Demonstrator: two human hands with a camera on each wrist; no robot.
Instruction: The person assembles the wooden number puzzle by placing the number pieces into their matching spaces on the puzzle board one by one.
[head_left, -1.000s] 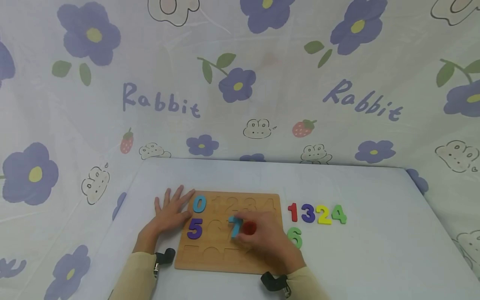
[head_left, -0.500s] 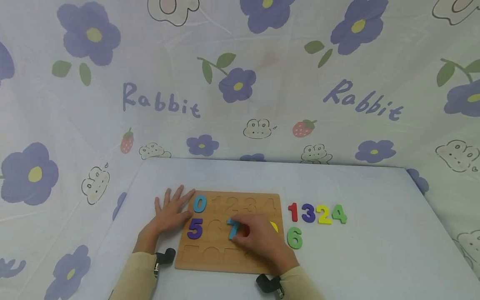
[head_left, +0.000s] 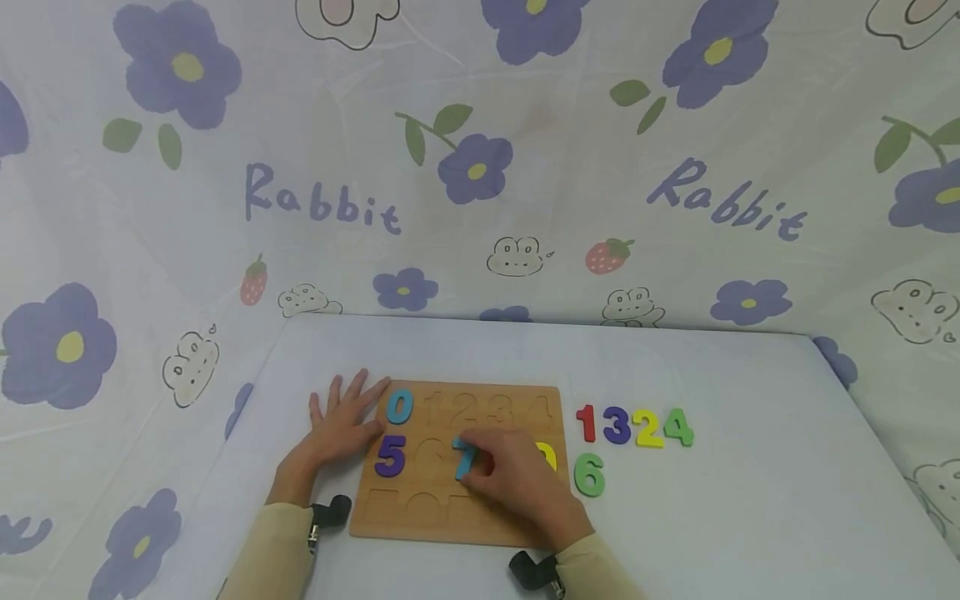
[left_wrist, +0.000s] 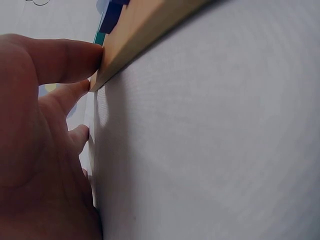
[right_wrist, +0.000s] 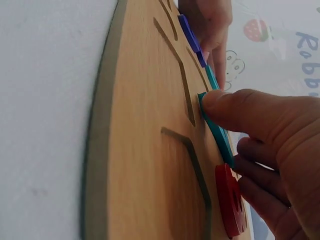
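Note:
My right hand [head_left: 521,475] pinches a blue number 7 [head_left: 464,464] between thumb and fingers, at the middle row of a wooden number puzzle board [head_left: 442,538]. In the right wrist view the 7 [right_wrist: 218,132] lies low against the board, beside a red numeral [right_wrist: 226,202] whose shape is only partly seen. The left hand [head_left: 337,427] has its fingers spread, with thumb and index fingertip touching the board's left edge. Near it, a blue 0 [head_left: 392,407] and a purple 5 [head_left: 392,442] sit on the board. A yellow numeral [head_left: 551,454] shows partly behind the right hand.
Right of the board lie a red 1 [head_left: 588,425], a purple 3 [head_left: 622,427], a yellow 2 [head_left: 648,442], a green 4 [head_left: 679,430] and a green 6 [head_left: 589,489]. They rest on the white table [head_left: 765,467]. A patterned cloth [head_left: 555,142] hangs behind.
My right hand has moved slightly left with the blue 7, uncovering part of the yellow numeral and the green 6. The red numeral has gone behind the hand in the head view. The left hand stays put.

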